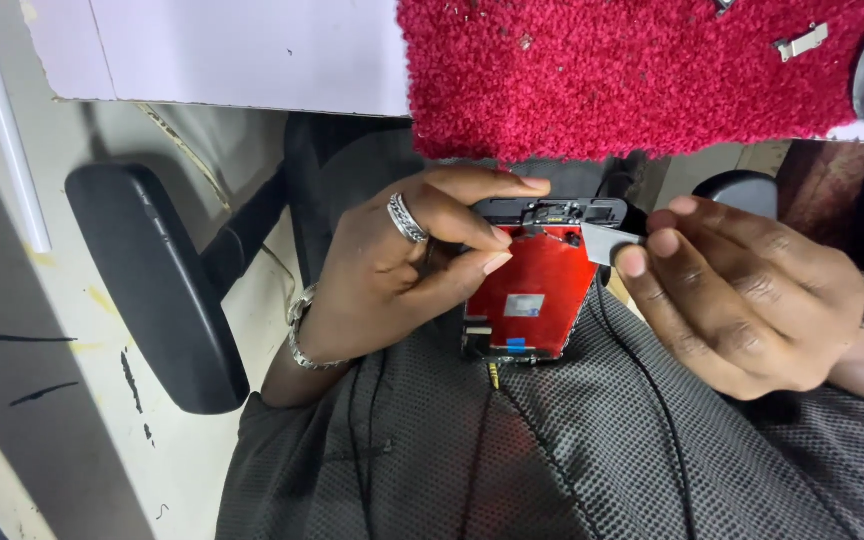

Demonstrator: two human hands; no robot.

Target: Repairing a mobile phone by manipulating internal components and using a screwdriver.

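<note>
My left hand (392, 270), with a silver ring and a bracelet, holds a phone screen assembly (532, 290) over my lap. Its red back panel faces up and its black frame edge is at the top. My thumb and fingers pinch its upper left edge. My right hand (742, 300) holds a small thin grey piece (610, 243) between its fingertips. That piece touches the top right corner of the screen assembly.
A red fuzzy mat (632, 75) lies on the white table edge (252, 50) above, with a small metal bracket (802, 42) on it. A black chair armrest (152, 285) is at left. A thin black cable (652, 400) runs across my dark mesh garment.
</note>
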